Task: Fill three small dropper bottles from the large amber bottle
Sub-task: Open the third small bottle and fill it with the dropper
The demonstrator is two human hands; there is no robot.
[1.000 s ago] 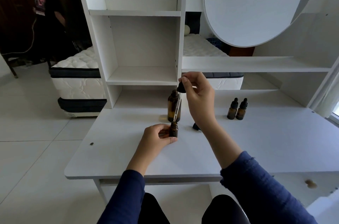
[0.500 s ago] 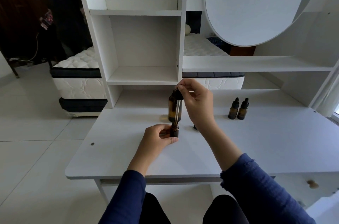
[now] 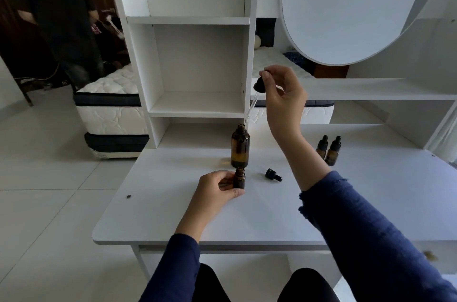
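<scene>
The large amber bottle (image 3: 239, 148) stands open in the middle of the white desk (image 3: 247, 217). My right hand (image 3: 284, 99) pinches the black bulb of a long glass dropper (image 3: 253, 101), whose tip hangs just above the large bottle's mouth. In front of it, my left hand (image 3: 217, 190) grips a small open dropper bottle (image 3: 239, 178) upright on the desk. Its small black dropper cap (image 3: 272, 174) lies on its side to the right. Two capped small dropper bottles (image 3: 329, 149) stand together at the right.
A white shelf unit (image 3: 197, 54) rises at the back of the desk, with a round white panel (image 3: 346, 5) on the right. A person in dark clothes stands at the far left beside a mattress on the floor.
My right hand lifted the dropper out of the small bottle and swung its tip back over the mouth of the large amber bottle. My left hand stayed on the small bottle.
</scene>
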